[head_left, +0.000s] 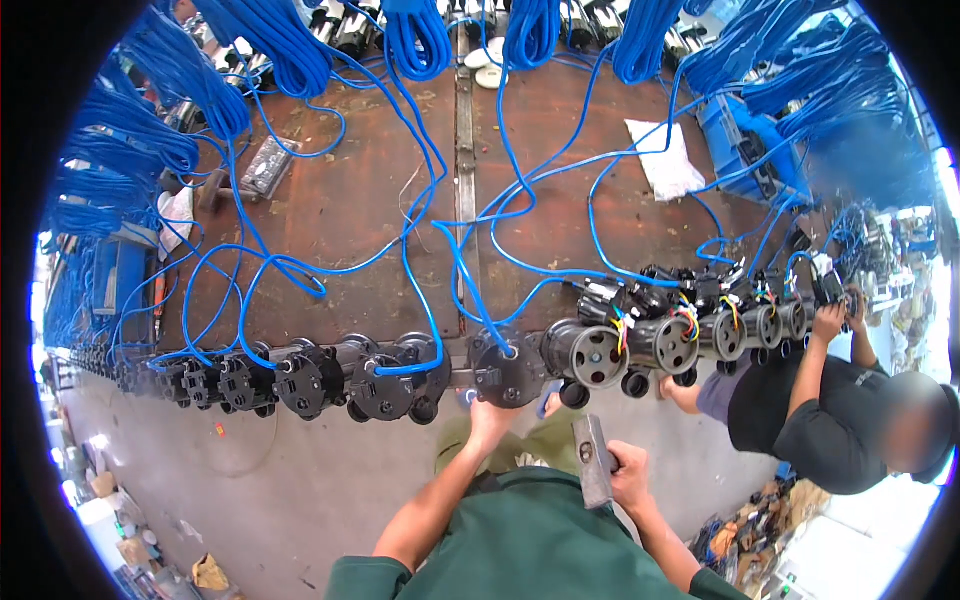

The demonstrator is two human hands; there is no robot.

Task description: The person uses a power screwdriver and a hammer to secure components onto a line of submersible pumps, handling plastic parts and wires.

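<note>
Hammer (594, 458) first: I see my right hand (628, 472) wrapped tight around its handle, low in the view and just above my green shirt. Its metal head points up toward the edge of the table (340, 200).

My left hand (490, 415) reaches up to a round black pump (508, 368) at the front edge of the table. The fingers touch the bottom of it. I cannot tell if they are curled around it or just pressing on it.

That pump sits in a long row of black pumps (300, 378) lined up along the table edge. The ones to its right, like the grey-faced pump (590, 352), lie with open ends and coloured wires (688, 318) showing.

Blue cables (400, 230) run from the pumps across the brown table top. Big blue cable coils (415, 35) hang along the far side. A white cloth (665, 160) lies on the table to the right, near a blue box (740, 145).

On the right stands another person in a dark shirt (800, 410). Their hand (828, 320) is up at the pumps at the end of the row.

Below the table is the grey floor (250, 480).
</note>
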